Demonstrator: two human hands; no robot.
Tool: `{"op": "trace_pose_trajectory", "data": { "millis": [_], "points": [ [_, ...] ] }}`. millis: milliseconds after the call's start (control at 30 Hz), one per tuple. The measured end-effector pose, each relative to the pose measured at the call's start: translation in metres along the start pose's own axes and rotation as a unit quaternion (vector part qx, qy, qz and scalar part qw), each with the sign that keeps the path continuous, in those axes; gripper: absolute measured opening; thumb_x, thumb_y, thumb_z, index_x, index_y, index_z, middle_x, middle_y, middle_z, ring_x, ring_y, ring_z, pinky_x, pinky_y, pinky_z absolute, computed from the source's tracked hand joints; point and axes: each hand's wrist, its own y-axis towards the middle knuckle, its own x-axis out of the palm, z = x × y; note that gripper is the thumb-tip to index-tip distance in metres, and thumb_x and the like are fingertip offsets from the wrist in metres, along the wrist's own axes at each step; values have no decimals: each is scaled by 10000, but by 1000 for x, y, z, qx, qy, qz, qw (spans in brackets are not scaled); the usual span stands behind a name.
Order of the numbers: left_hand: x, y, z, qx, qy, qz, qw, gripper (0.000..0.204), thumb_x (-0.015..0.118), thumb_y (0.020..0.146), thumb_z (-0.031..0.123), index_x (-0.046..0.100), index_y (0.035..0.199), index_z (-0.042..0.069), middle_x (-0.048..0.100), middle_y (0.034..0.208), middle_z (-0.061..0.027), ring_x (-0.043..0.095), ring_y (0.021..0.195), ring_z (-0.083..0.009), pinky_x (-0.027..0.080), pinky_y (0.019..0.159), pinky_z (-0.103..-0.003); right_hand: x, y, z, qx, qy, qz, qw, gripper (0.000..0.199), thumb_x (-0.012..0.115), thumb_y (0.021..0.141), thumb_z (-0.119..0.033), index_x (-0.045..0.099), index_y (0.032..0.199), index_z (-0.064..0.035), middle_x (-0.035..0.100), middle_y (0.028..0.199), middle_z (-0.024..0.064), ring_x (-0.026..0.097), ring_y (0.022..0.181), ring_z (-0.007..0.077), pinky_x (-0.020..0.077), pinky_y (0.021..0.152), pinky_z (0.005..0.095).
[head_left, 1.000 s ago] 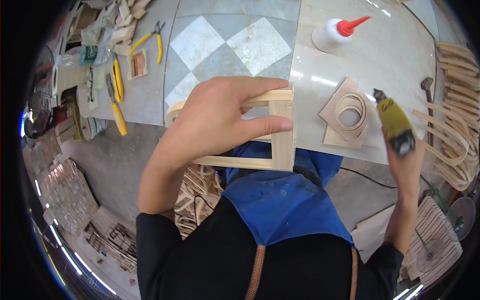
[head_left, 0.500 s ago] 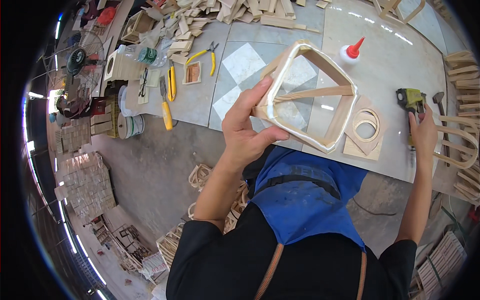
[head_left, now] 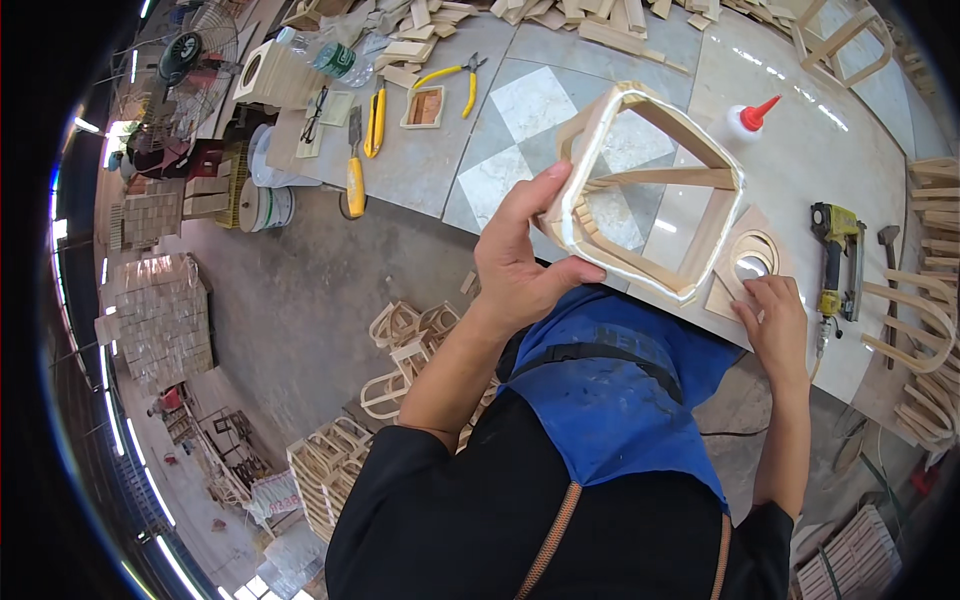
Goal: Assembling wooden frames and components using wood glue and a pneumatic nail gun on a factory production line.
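Note:
My left hand [head_left: 530, 245] grips a wooden frame [head_left: 715, 265] by its near left corner, thumb and fingers on either side. The frame is raised and tilted above the table's front edge. White glue lines its upper rim, and a wooden bar crosses inside. My right hand [head_left: 775, 325] has its bent fingers on the edge of a thin wooden panel with a round hole [head_left: 722, 297], lying at the table's front edge. To the right of that hand, a green and black nail gun [head_left: 838, 255] lies on the table with its hose attached. A white glue bottle with red cap [head_left: 745, 120] stands beyond the frame.
Yellow-handled pliers [head_left: 470, 90], a cutter [head_left: 375, 120] and a chisel [head_left: 355, 180] lie at the left. Wood offcuts [head_left: 610, 30] pile up at the back. A hammer [head_left: 888, 270] and curved wooden frames [head_left: 920, 310] lie at the right edge.
My right hand has left the nail gun, moved left and come down on the holed panel. My left hand still holds the glued frame. The whole view has shifted slightly.

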Motion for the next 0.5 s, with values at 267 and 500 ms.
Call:
{"op": "trace_pose_trajectory", "data": {
  "millis": [267, 500],
  "points": [
    [-4, -5, 3, 32, -40, 17, 999, 959, 939, 728, 162, 408, 1510, 4, 637, 1233, -119, 586, 1028, -159, 444, 953, -293, -74, 12, -47, 49, 137, 74, 987, 311, 793, 801, -128, 693, 1078, -26, 653, 1080, 105, 598, 1019, 284, 508, 898, 388],
    [6, -12, 5, -13, -63, 64, 996, 969, 924, 749, 125, 358, 1527, 8, 613, 1242, -133, 608, 1087, -188, 473, 1001, -316, -118, 36, -166, -255, 31, 106, 961, 360, 777, 818, -205, 681, 1125, -43, 650, 1168, 75, 591, 1109, 296, 482, 974, 422]
  ]
}}
